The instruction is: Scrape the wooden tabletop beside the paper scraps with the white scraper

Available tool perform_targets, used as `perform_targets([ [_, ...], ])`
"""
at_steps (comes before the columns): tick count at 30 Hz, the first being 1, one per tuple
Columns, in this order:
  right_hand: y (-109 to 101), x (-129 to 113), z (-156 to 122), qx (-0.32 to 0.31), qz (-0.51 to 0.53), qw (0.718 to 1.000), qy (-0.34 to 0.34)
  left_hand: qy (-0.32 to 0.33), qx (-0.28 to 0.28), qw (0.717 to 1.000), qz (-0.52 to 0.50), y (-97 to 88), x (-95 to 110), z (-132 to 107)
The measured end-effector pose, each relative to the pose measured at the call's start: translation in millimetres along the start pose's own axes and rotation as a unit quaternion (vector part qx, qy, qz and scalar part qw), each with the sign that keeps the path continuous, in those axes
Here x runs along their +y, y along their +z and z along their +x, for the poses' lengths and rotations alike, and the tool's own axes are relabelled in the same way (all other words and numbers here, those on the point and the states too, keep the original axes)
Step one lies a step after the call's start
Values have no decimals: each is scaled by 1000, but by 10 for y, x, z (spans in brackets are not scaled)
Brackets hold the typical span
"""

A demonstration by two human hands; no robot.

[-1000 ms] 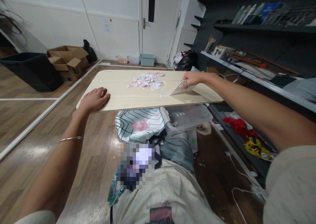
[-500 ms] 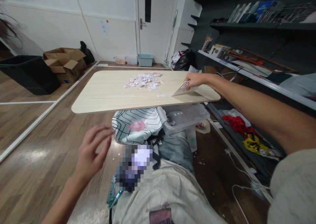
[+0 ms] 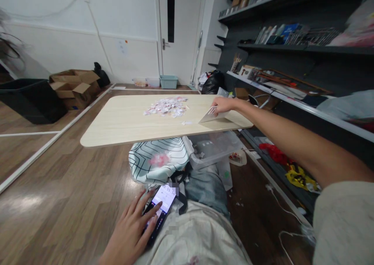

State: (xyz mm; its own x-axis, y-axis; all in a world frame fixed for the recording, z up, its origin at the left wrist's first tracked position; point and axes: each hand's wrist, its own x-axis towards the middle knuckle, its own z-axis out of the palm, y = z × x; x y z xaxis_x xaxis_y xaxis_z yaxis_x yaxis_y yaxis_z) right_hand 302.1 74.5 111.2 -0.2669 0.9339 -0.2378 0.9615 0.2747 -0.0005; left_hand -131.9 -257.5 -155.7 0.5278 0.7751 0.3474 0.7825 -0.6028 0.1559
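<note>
Lit black phone (image 3: 161, 209): screen text too small to read. Left hand (image 3: 131, 230) wrist cut by bottom edge.

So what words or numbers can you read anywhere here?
"50:55:50", roughly and blurred: phone screen under the left hand.
Card in the right hand: dark stripes, unreadable.
Paper scraps on the table: too small.
Shelf books: blurred.

Head-worn camera looks forward and down, close over the lap, toward the table (image 3: 122, 121).
</note>
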Motion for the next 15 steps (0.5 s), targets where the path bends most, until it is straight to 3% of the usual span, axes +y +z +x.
perform_targets([
  [3,2,7,-25,0,14,1000,-9,39,45,998,-37,-168,122,327],
  [7,-43,-43,-47,12,34,999,-1,72,151,983,-78,-637,65,750],
  [11,-106,-152,-25,17,62,998,-14,17,228,971,-73,-1123,-469,1265],
  [13,-115,-213,2,19,72,997,-24,-40,237,969,-66,-1218,-863,1564],
  [15,-104,-267,36,21,64,997,-25,-88,203,973,-58,-1188,-1246,1852],
])
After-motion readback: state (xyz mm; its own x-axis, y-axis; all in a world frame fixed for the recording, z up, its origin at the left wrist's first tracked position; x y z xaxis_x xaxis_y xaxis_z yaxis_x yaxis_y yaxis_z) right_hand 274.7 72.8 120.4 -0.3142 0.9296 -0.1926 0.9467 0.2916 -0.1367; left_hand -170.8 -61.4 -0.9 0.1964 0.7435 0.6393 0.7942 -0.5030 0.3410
